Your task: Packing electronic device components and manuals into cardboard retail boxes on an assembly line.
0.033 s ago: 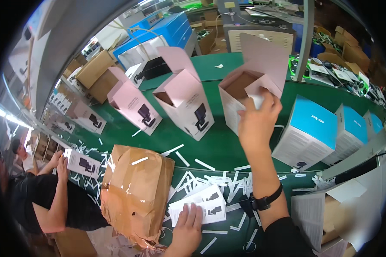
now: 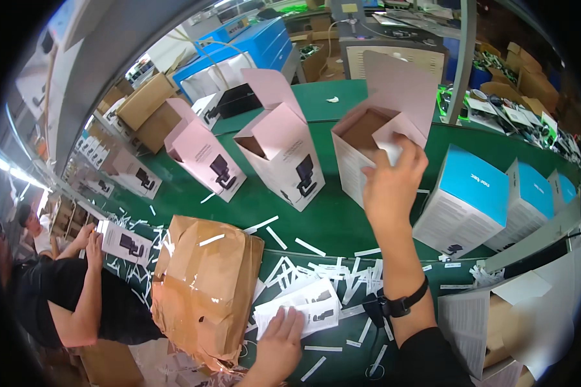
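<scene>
My left hand (image 2: pixel 283 338) lies with its fingers flat on a small stack of white printed leaflets (image 2: pixel 323 309). Farther out, my right hand (image 2: pixel 397 177) reaches the mouth of an open white carton (image 2: pixel 352 158). Its fingers are closed on a white piece of paper or card (image 2: pixel 387 143) at the opening; whether this is a leaflet or a flap I cannot tell. Brown cardboard shows inside that carton, and its lid stands up. To its left are two more open cartons, the nearer one (image 2: pixel 290 161) and another (image 2: pixel 206 158), their lids raised too.
A torn brown paper-wrapped bundle (image 2: pixel 206 284) sits beside my left hand. White paper strips (image 2: pixel 310 247) litter the green bench. Blue-topped boxes (image 2: pixel 465 200) stand at the right, above an open carton (image 2: pixel 461 322). A co-worker (image 2: pixel 77 297) at the left holds a white box (image 2: pixel 126 244).
The view has shifted very slightly. Both hands keep their places, the left on the leaflets and the right at the carton's mouth.
</scene>
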`<act>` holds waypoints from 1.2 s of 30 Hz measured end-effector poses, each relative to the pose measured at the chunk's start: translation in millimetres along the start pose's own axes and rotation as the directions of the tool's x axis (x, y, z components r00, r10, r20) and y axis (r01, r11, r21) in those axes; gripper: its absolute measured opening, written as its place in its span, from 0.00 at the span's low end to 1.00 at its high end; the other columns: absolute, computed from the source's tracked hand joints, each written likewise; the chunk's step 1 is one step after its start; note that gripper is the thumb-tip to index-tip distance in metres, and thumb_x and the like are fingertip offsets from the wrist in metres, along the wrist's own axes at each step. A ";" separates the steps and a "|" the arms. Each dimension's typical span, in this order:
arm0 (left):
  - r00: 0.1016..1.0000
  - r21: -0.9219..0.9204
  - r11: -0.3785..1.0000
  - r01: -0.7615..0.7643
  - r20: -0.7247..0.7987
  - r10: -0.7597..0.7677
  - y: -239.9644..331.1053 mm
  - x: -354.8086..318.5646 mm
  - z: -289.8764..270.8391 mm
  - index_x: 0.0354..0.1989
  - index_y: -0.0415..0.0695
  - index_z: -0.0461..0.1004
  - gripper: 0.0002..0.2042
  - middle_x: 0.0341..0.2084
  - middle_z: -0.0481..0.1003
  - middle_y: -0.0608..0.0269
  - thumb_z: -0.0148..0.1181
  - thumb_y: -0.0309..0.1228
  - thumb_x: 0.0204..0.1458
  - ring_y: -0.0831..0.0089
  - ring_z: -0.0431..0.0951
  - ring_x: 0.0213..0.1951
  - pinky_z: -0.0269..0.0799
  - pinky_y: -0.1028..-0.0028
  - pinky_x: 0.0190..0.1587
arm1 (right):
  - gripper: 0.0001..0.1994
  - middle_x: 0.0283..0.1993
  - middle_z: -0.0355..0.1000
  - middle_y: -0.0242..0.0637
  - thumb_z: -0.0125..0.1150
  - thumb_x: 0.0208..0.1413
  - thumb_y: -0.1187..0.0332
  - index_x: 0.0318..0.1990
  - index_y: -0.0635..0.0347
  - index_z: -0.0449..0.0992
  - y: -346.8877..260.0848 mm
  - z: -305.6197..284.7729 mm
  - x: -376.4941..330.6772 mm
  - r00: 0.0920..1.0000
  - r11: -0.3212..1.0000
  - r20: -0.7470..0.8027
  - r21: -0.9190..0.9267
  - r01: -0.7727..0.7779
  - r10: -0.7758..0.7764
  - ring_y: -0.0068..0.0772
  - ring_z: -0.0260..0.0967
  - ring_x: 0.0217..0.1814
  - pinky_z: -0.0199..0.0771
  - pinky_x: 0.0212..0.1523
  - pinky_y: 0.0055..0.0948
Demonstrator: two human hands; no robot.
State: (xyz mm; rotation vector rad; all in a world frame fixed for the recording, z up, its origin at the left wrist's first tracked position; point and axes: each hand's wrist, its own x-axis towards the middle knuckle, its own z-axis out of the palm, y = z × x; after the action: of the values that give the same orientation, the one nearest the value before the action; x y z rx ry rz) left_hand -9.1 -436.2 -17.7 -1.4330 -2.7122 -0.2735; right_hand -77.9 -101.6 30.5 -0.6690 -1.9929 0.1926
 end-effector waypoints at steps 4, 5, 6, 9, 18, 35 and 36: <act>1.000 -0.220 0.975 0.022 -0.012 -0.025 -18.6 23.8 -48.4 0.48 0.39 0.79 0.15 0.42 0.83 0.50 0.59 0.19 0.52 0.51 0.84 0.44 0.81 0.60 0.47 | 0.09 0.64 0.61 0.55 0.67 0.43 0.83 0.34 0.69 0.78 6.6 -34.5 -16.3 0.998 0.981 0.035 0.193 0.037 -0.044 0.63 0.57 0.69 0.61 0.66 0.55; 0.997 -0.291 0.954 0.071 0.058 -0.056 -22.9 31.8 -62.9 0.49 0.39 0.79 0.14 0.40 0.83 0.50 0.59 0.19 0.53 0.52 0.84 0.42 0.81 0.62 0.45 | 0.07 0.64 0.61 0.55 0.68 0.44 0.83 0.32 0.69 0.78 1.4 -45.6 -19.3 0.997 0.980 0.068 0.194 0.031 -0.045 0.62 0.57 0.68 0.63 0.65 0.51; 0.991 -0.323 0.940 0.111 -0.031 -0.128 -24.7 39.6 -80.5 0.45 0.37 0.79 0.10 0.40 0.83 0.51 0.60 0.19 0.55 0.56 0.84 0.40 0.80 0.64 0.42 | 0.07 0.64 0.62 0.55 0.70 0.44 0.82 0.32 0.69 0.79 -8.9 -58.0 -18.4 0.992 0.973 0.118 0.231 0.015 -0.043 0.62 0.58 0.67 0.64 0.64 0.49; 0.894 -0.757 0.653 -0.026 -0.310 -0.323 -10.7 97.3 -103.6 0.47 0.34 0.76 0.08 0.41 0.81 0.56 0.60 0.18 0.59 0.68 0.82 0.43 0.78 0.70 0.45 | 0.08 0.63 0.64 0.55 0.73 0.48 0.75 0.30 0.71 0.80 -16.7 -83.8 -20.6 0.988 0.977 0.152 0.211 -0.013 -0.020 0.60 0.66 0.61 0.70 0.60 0.46; 0.681 -0.506 0.735 -0.452 -0.727 -0.082 52.3 299.4 -76.6 0.55 0.32 0.69 0.21 0.46 0.77 0.48 0.63 0.17 0.50 0.52 0.78 0.48 0.74 0.61 0.49 | 0.34 0.63 0.60 0.61 0.73 0.54 0.64 0.65 0.72 0.66 -6.6 -110.8 -28.9 0.992 0.967 0.090 0.231 -0.112 0.093 0.64 0.72 0.55 0.79 0.50 0.47; 0.711 -0.234 0.937 -0.258 -0.703 0.020 43.7 294.8 -77.2 0.76 0.35 0.42 0.49 0.62 0.60 0.39 0.69 0.22 0.47 0.46 0.70 0.55 0.68 0.55 0.60 | 0.32 0.60 0.64 0.55 0.78 0.44 0.62 0.56 0.68 0.75 2.8 -116.5 -15.5 0.988 0.975 0.063 0.160 -0.153 0.144 0.54 0.72 0.53 0.82 0.46 0.39; 0.745 -0.365 0.892 -0.267 -0.665 -0.049 43.6 297.2 -73.1 0.77 0.38 0.45 0.48 0.66 0.58 0.42 0.70 0.24 0.49 0.51 0.71 0.57 0.69 0.58 0.61 | 0.32 0.60 0.64 0.55 0.78 0.44 0.62 0.57 0.68 0.75 4.4 -117.8 -15.8 0.987 0.974 0.072 0.164 -0.155 0.145 0.55 0.72 0.52 0.81 0.47 0.40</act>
State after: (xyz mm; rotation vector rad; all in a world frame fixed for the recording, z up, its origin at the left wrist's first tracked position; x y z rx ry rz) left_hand -143.2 -183.9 100.4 -1.2330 -2.0250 -1.2054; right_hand 30.0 -122.9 75.8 -0.7105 -1.9566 0.4729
